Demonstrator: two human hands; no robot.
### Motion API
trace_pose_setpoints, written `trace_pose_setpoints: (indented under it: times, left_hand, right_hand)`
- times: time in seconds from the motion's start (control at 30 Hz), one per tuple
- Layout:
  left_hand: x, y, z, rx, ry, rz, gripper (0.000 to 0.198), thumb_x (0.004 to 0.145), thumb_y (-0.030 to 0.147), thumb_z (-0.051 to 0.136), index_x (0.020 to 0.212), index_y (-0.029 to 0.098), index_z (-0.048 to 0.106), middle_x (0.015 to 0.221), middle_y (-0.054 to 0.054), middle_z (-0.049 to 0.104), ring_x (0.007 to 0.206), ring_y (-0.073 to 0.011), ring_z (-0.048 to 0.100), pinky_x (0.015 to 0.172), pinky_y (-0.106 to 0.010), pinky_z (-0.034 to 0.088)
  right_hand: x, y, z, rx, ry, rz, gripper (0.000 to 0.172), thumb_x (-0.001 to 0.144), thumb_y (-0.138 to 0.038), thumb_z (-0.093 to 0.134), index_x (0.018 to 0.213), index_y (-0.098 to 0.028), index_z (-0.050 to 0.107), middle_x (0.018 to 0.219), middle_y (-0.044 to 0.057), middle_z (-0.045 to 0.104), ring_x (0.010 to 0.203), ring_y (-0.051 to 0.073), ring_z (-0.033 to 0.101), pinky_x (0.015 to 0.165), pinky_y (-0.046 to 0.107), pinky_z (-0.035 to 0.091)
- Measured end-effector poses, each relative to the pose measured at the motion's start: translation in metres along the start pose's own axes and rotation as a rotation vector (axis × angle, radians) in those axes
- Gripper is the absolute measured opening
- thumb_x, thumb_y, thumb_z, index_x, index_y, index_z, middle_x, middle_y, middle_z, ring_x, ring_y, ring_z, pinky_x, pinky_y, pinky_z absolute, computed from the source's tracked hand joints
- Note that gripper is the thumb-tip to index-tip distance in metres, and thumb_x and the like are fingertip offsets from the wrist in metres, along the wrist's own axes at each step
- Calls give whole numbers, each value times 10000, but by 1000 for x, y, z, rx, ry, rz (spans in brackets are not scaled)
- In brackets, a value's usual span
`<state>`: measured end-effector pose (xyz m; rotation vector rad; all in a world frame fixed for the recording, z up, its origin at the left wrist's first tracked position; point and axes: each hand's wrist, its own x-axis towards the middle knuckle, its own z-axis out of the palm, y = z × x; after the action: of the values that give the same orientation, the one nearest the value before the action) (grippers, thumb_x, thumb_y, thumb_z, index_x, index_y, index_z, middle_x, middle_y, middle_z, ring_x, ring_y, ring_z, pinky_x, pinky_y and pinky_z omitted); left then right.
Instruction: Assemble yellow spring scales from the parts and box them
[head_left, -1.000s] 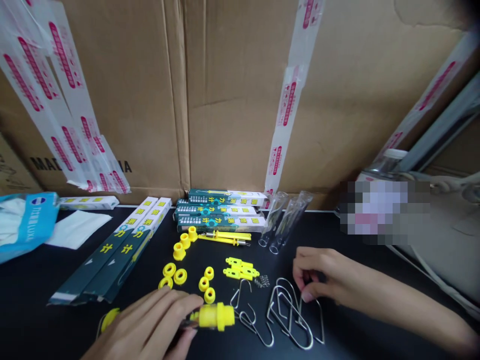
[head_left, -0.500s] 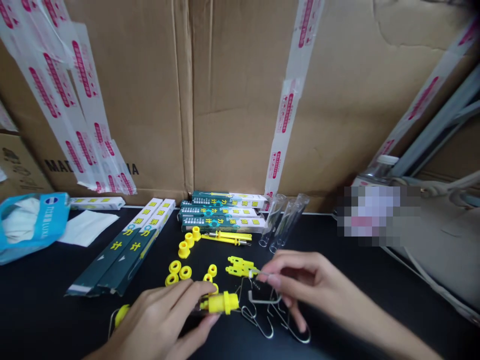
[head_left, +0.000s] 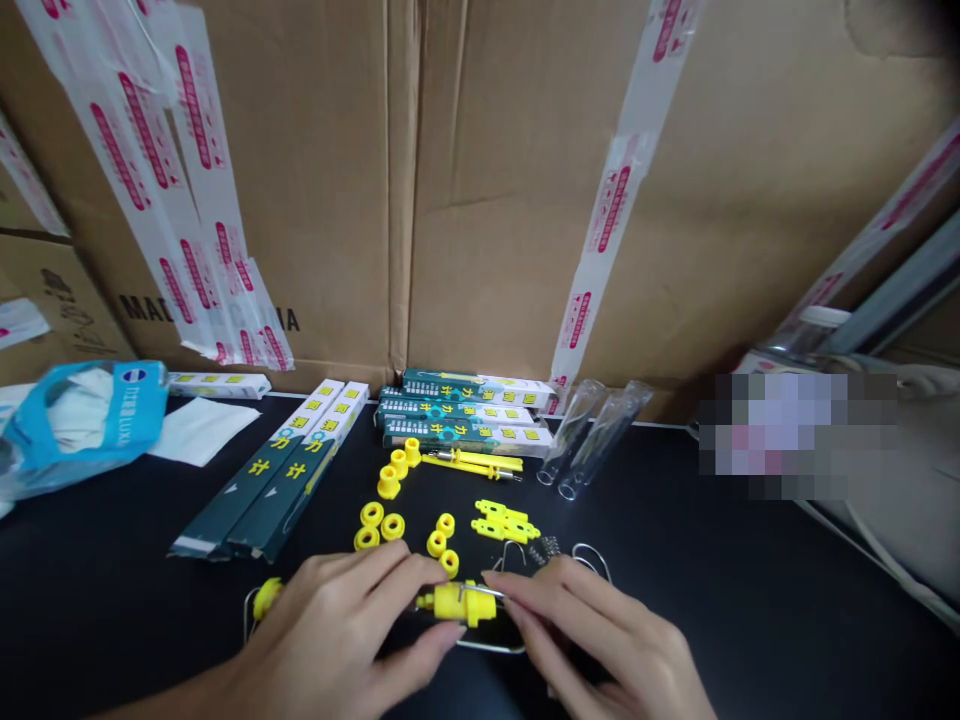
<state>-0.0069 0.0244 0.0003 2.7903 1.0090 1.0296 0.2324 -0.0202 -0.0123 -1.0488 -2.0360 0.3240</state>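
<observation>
My left hand (head_left: 345,625) is closed around a spring scale lying sideways, its clear tube mostly hidden by the fingers. One yellow end cap (head_left: 456,604) sticks out to the right between thumb and forefinger. At the other end, a yellow piece with a wire loop (head_left: 266,600) shows left of the hand. My right hand (head_left: 600,635) pinches a bent metal wire handle (head_left: 491,648), its upper tip against the yellow cap. Whether the tip sits in a hole is hard to see. Behind the right hand lie metal hooks (head_left: 592,556) and small springs (head_left: 546,548).
Yellow rings (head_left: 392,526), collars (head_left: 388,483), flat yellow plates (head_left: 504,523) and yellow rods (head_left: 480,464) lie beyond the hands. Clear tubes (head_left: 600,440) and printed boxes (head_left: 465,436) stand farther back. Two boxes (head_left: 259,490) and a tissue pack (head_left: 90,425) are at left.
My right hand has moved left and down from the hook pile, bringing the wire handle to the yellow cap. My left hand still holds the spring scale. The view has shifted slightly.
</observation>
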Motion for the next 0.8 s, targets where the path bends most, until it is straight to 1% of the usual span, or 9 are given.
trace_pose_setpoints:
  times: [0.07, 0.13, 0.33, 0.4, 0.5, 0.57, 0.67, 0.7, 0.8]
  left_hand:
    - [0, -1, 0, -11, -16, 0, 349, 1081, 443, 386, 960, 269, 663, 797, 53, 759, 640, -188, 764, 545, -315, 575]
    - [0, -1, 0, -25, -22, 2, 356, 1084, 454, 383, 951, 270, 658, 793, 61, 756, 646, -178, 762, 555, -304, 564]
    - [1, 1, -3, -30, -3, -18, 411, 1063, 549, 369, 919, 277, 641, 780, 77, 756, 631, -165, 756, 545, -302, 539]
    - [0, 2, -3, -38, -18, -34, 395, 1060, 551, 379, 927, 285, 639, 790, 81, 755, 639, -169, 757, 546, -308, 539]
    - [0, 2, -3, -49, -27, -39, 352, 1066, 510, 401, 942, 286, 641, 799, 74, 753, 656, -177, 761, 544, -309, 540]
    - [0, 3, -2, -55, -22, -33, 324, 1070, 476, 413, 938, 281, 636, 787, 69, 746, 641, -176, 755, 534, -305, 535]
    - [0, 2, -2, -50, -24, -25, 307, 1068, 462, 427, 939, 274, 632, 792, 63, 744, 637, -174, 752, 536, -300, 530]
    - [0, 2, -2, -48, -28, -26, 298, 1066, 460, 436, 943, 273, 633, 800, 62, 745, 644, -175, 752, 545, -300, 531]
    - [-1, 1, -2, -55, -54, -21, 268, 1058, 427, 465, 938, 266, 643, 796, 60, 736, 633, -172, 740, 555, -303, 527]
  right_hand:
    - [1, -1, 1, -13, 6, -25, 324, 964, -68, 571, 1230, -205, 693, 868, 44, 711, 727, 137, 713, 664, 206, 583]
    - [2, 0, 1, -5, 6, -25, 328, 961, -64, 569, 1224, -216, 692, 879, 42, 719, 744, 138, 716, 687, 212, 586]
    - [1, 1, -1, -22, -2, -10, 345, 968, -79, 556, 1251, -232, 682, 861, 32, 704, 720, 138, 709, 644, 216, 580]
    - [0, 1, -2, -29, -4, -28, 347, 962, -68, 561, 1247, -226, 683, 863, 34, 701, 724, 137, 707, 655, 219, 580]
    - [0, 2, -3, -39, -34, -45, 324, 961, -80, 577, 1231, -225, 684, 877, 36, 709, 739, 141, 715, 674, 223, 585]
    - [2, 3, -4, -46, -47, -47, 283, 979, -117, 578, 1216, -230, 683, 878, 34, 719, 744, 144, 723, 676, 223, 586]
    - [5, 2, -6, -33, -35, -61, 188, 1024, -231, 571, 1173, -222, 685, 855, 26, 741, 723, 140, 730, 668, 209, 580]
    - [6, 1, -6, -25, -30, -66, 180, 1032, -274, 568, 1157, -216, 683, 847, 23, 747, 716, 137, 730, 670, 202, 577]
    - [8, -4, -3, -25, -16, -74, 232, 1035, -369, 556, 1162, -202, 656, 800, 4, 738, 666, 120, 713, 662, 186, 564]
